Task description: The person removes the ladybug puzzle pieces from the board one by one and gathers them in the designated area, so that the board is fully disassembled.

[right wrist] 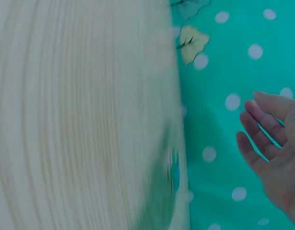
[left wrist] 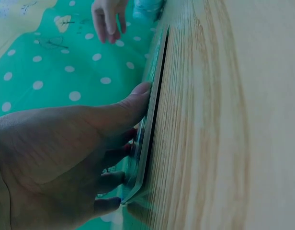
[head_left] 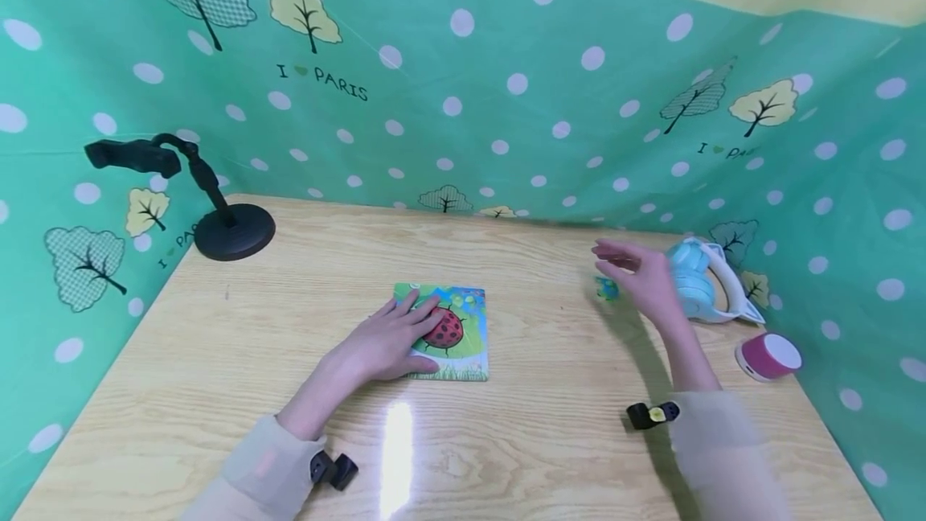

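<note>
A square ladybug picture board (head_left: 472, 344) lies flat near the middle of the wooden table. My left hand (head_left: 387, 344) rests on its left part with fingers spread, covering some of the picture. From the side, the left wrist view shows the thumb (left wrist: 135, 96) along the thin board's near edge. Over on the right, my right hand (head_left: 640, 276) is raised above the table, thumb and fingers apart with nothing between them. Just below its fingertips lies a small green-and-blue piece (head_left: 606, 289), also visible on the tabletop in the right wrist view (right wrist: 174, 172).
Light blue and white headphones (head_left: 698, 284) lie beyond the right hand, with a pink-and-white cylinder (head_left: 769, 356) nearer. At the back left stands a black desk lamp (head_left: 235, 230). A green dotted cloth (head_left: 492, 119) hangs behind the table and along its sides.
</note>
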The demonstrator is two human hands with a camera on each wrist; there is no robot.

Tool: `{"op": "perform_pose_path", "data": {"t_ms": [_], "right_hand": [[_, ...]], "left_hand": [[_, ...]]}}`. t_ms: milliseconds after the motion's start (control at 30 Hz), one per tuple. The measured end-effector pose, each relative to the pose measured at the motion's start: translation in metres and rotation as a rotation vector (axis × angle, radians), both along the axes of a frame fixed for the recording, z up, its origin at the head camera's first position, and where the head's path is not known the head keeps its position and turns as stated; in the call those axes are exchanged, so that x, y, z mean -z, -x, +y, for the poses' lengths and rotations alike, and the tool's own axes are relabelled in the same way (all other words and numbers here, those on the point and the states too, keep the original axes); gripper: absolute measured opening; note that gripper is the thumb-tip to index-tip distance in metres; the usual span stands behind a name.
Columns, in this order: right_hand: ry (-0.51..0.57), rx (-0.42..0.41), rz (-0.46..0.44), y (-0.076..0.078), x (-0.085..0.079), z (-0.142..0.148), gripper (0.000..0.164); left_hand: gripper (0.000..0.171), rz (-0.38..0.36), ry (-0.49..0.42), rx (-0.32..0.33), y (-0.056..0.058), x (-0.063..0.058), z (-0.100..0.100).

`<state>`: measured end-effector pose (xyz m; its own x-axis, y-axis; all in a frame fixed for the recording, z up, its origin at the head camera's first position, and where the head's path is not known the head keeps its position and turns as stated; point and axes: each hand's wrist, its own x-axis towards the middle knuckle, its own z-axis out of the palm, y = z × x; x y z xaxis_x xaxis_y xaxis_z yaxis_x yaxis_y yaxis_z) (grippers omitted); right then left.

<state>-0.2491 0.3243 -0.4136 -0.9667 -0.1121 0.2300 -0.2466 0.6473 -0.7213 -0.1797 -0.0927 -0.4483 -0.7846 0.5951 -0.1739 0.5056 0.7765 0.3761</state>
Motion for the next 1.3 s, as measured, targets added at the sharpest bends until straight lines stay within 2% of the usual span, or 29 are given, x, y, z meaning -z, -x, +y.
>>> {"op": "perform_pose_path", "data": {"t_ms": [200,433,633,900,1300], "right_hand": [[0.092,-0.031,-0.014,-0.006,-0.001,-0.039,0.043],[0.201,-0.186,-0.205,-0.011,0.002,-0.096,0.050],[0.246,-0.289,-0.295,-0.016,0.016,-0.134,0.053],[0.181,-0.375,-0.353,-0.017,0.028,-0.153,0.057],[0.042,-0.422,-0.434,-0.023,0.035,-0.160,0.064]], "left_hand": [[0.088,-0.012,0.007,-0.007,0.001,0.003,-0.001],[0.088,-0.005,0.016,-0.003,0.001,0.001,0.000],[0.088,-0.017,0.020,0.000,0.002,0.001,0.001],[0.088,-0.014,0.023,0.000,0.003,-0.001,-0.001],[0.088,-0.013,0.015,0.001,0.004,0.002,0.001]]}}
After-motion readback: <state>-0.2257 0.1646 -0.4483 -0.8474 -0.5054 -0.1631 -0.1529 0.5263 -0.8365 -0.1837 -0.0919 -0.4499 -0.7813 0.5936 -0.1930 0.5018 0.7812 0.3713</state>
